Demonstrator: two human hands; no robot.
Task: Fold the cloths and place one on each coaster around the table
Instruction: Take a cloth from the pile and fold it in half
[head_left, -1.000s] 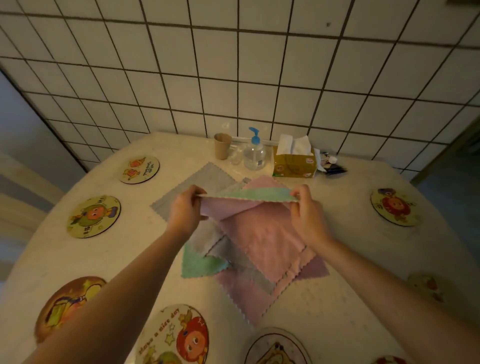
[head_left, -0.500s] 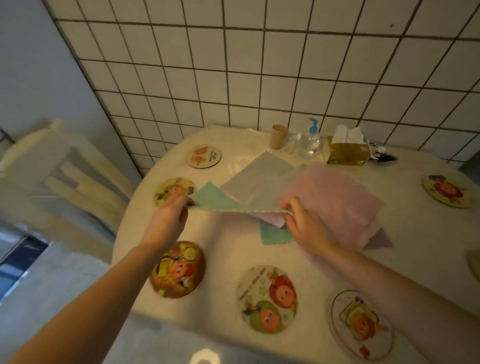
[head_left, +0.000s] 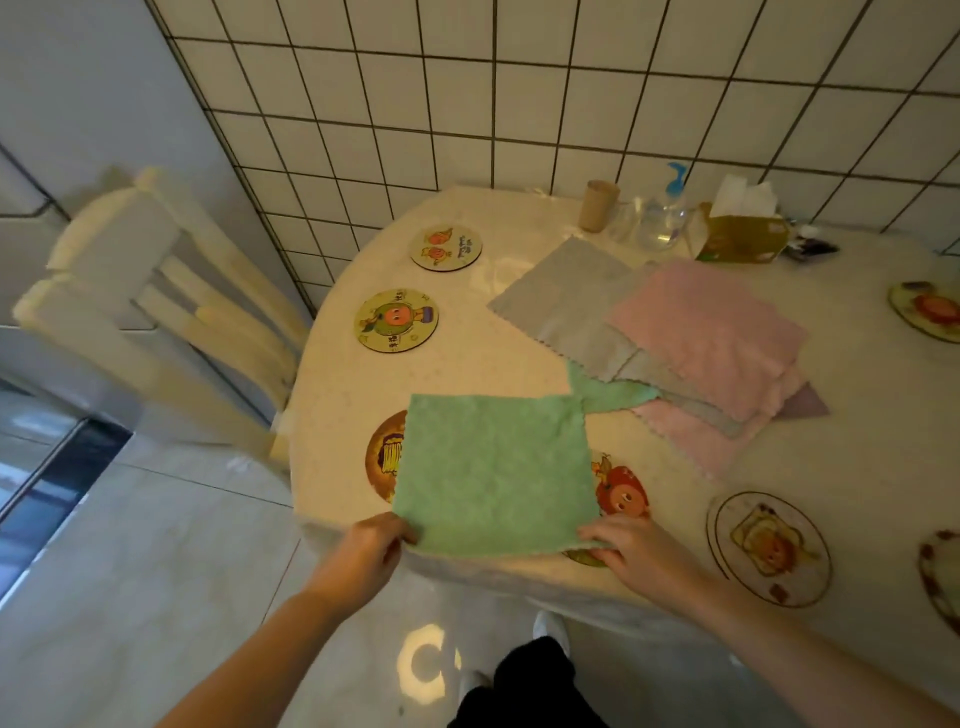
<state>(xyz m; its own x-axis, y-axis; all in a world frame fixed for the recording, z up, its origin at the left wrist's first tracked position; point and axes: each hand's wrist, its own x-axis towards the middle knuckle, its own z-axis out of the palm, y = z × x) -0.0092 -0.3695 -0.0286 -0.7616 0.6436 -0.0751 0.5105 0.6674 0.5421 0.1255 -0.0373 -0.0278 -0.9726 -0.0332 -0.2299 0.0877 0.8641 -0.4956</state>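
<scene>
Lying spread flat at the near edge of the round table (head_left: 857, 426), the green cloth (head_left: 493, 467) covers parts of two coasters, a brown one (head_left: 382, 457) showing at its left side and one with a red cartoon face (head_left: 621, 491) at its right. The left hand (head_left: 371, 551) pinches the cloth's near left corner, and the right hand (head_left: 631, 545) pinches the near right corner, fingers curled onto the hem. Farther in lies a loose pile of cloths (head_left: 691, 343), grey, pink and green overlapping. More coasters ring the table: two on the left (head_left: 396, 319) (head_left: 445, 247) and one with a toast picture (head_left: 769, 548) to the right. By the tiled wall stand a paper cup (head_left: 598, 206), a pump bottle (head_left: 665, 210) and a tissue box (head_left: 740, 234). A pale chair (head_left: 156, 301) sits left of the table.
</scene>
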